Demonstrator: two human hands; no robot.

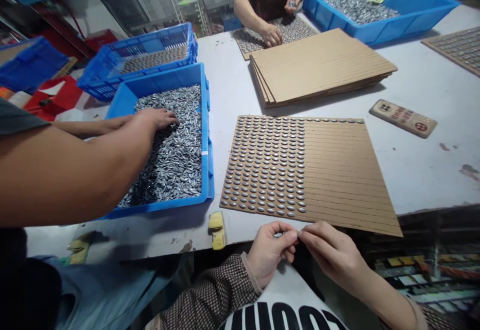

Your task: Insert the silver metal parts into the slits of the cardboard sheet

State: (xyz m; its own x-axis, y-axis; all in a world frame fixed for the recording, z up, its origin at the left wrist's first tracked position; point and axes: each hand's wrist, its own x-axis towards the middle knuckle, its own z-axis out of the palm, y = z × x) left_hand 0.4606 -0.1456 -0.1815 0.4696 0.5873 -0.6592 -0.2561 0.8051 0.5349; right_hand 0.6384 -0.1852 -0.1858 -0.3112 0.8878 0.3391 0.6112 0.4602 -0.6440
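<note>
— Metal pieces (277, 235): where vs the grip?
— In it. Left hand (270, 252) is clenched on a few, one showing between thumb and forefinger. Sits at the 6 o'clock edge of the tabletop (420, 170).
— Right hand (332, 255)?
— Fingertips pinched shut, touching the left's tips. Can't tell if it has a piece of its own.
— Card?
— Grooved card (348, 180) lies flat at 12 o'clock from both hands, its near edge just beyond the fingertips. Grooves run 9-to-3. Seated rows (268, 165) fill the 9 o'clock part. The 3 o'clock part is bare, bar one row along the far edge.
— Which hand is nearer the bare part?
— Right. Bare grooves lie at 12–1 o'clock from it; the left sits below the filled block.
— Long axis?
— Seated ones lie along the grooves. The one in hand is too small to tell.
— Anything close?
— Blue bin (205, 135) at 10 o'clock, co-worker's hand (157, 118) in it. Well apart.
</note>
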